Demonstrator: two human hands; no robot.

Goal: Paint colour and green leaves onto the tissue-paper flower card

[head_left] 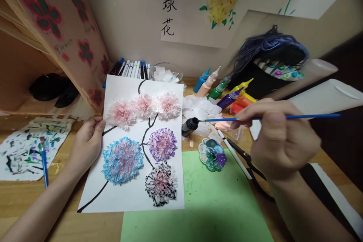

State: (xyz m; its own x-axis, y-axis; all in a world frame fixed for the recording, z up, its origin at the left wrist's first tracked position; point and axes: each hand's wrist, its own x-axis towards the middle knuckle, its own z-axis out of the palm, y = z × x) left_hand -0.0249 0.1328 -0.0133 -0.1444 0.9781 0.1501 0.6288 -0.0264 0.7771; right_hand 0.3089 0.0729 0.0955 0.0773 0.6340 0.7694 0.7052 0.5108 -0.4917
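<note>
**Right hand (285, 140) holding thin blue-handled paintbrush (306, 116) at small open black bottle (190, 127)**

We're seeing the right hand's grip closed snugly around the brush handle. The brush tip is pointing left and meeting the bottle's mouth; we can't tell how deep it's going. The bottle is leaning, just beside the right edge of a rectangular white paper sheet (129, 198). The left hand (89, 140) is pinching that sheet's left edge, grip closed, fingers partly hidden. The sheet is showing black branch lines (95, 198), three ruffled pink-white blossoms (143, 106) across the top, one blue-tipped blossom (123, 160) lower left, one purple-tipped blossom (162, 145) right, one black-tipped blossom (161, 185) below that. We're noting it overlapping a light green sheet (227, 204) over the wooden worktop (107, 228). A white flower-shaped palette (202, 150) is sitting partly over the green sheet's far edge.
</note>
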